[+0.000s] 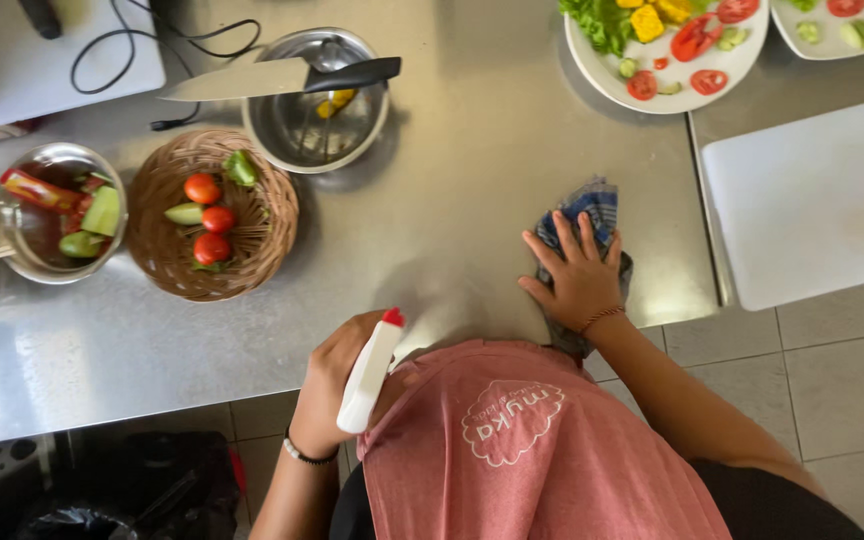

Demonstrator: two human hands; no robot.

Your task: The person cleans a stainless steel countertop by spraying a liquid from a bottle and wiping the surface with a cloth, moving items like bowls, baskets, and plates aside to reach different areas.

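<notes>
The left hand (327, 385) is wrapped around a white spray bottle (370, 375) with a red tip, holding it at the near edge of the steel surface (452, 180), the nozzle end pointing up and away from the body. The right hand (577, 275) lies flat with its fingers spread on a blue checked cloth (592, 205), pressing it down against the surface near the front edge; part of the cloth hangs down over the edge below the wrist. The two hands are well apart, with a bare stretch of steel between them. Farther back on the left stands a wicker basket (167, 265) holding red tomatoes (210, 220) and pieces of green vegetable. Just beside it, to the left, is a steel bowl (22, 170) with red and green vegetable pieces inside. Behind the basket stands a second steel bowl (297, 135), and a large knife (272, 78) with a black handle lies across its rim. At the far right corner sits a white plate (612, 85) with lettuce, tomato slices and yellow pieces, and the rim of another plate (802, 42) shows beside it. A white cutting board (812, 200) lies at the right, near the cloth but apart from it.
</notes>
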